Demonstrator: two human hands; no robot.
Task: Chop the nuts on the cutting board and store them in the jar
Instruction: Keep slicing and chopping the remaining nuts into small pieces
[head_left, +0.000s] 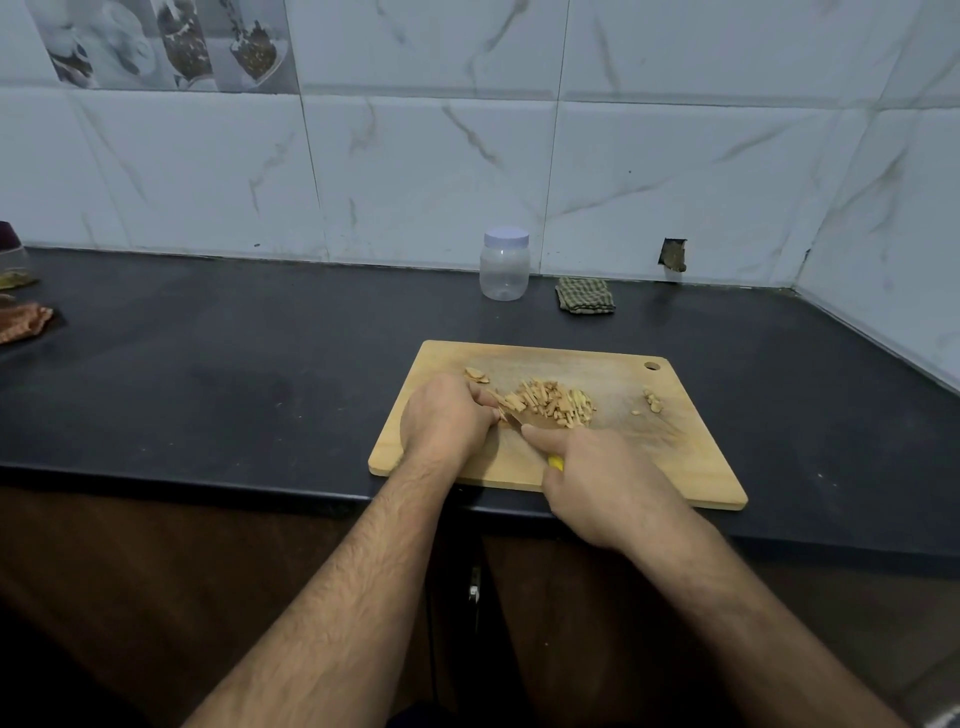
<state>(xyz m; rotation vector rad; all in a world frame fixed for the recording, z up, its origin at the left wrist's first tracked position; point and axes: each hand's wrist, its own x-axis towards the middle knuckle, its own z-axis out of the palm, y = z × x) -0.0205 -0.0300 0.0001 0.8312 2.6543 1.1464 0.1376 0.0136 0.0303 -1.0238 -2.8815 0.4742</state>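
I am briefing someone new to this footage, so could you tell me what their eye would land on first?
First, the two hands at work on the wooden cutting board at the counter's front edge: the left hand holds nuts steady while the right hand grips a yellow-handled knife beside the pile of chopped nuts. Behind the board, by the tiled wall, stands an empty clear jar, lid on, with a folded checked cloth to its right.

The knife (540, 441) is mostly hidden: the right hand (602, 488) covers nearly all of its yellow handle, and the blade is blurred between both hands. The left hand (447, 421) hides whatever its curled fingertips pin. At the bench's (208, 364) far left edge, 2 objects are cut off, unidentifiable.
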